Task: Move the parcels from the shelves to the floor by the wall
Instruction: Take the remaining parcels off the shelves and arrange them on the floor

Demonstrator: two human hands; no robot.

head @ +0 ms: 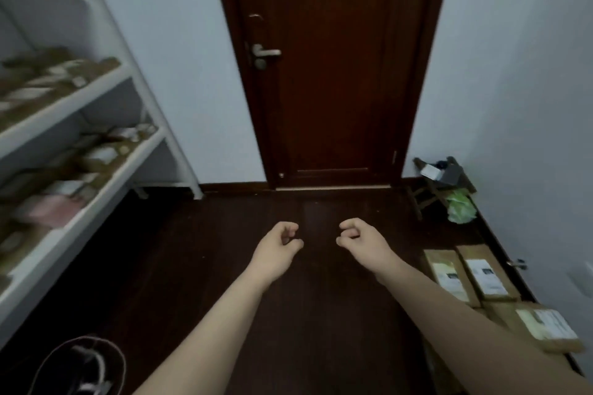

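Both my arms reach forward over the dark wooden floor. My left hand (278, 240) and my right hand (358, 237) hold nothing, and their fingers are loosely curled. Several brown parcels with white labels lie on the white shelves (96, 83) at the left, on the upper shelf (54, 80) and the lower shelf (73, 170). More brown parcels lie flat on the floor by the right wall: two side by side (468, 276) and one nearer me (545, 325), partly hidden behind my right forearm.
A dark wooden door (330, 67) stands shut straight ahead. A small wooden stool (439, 186) with a grey bag and a green bag stands in the right corner. A dark round object (83, 365) lies on the floor at the bottom left.
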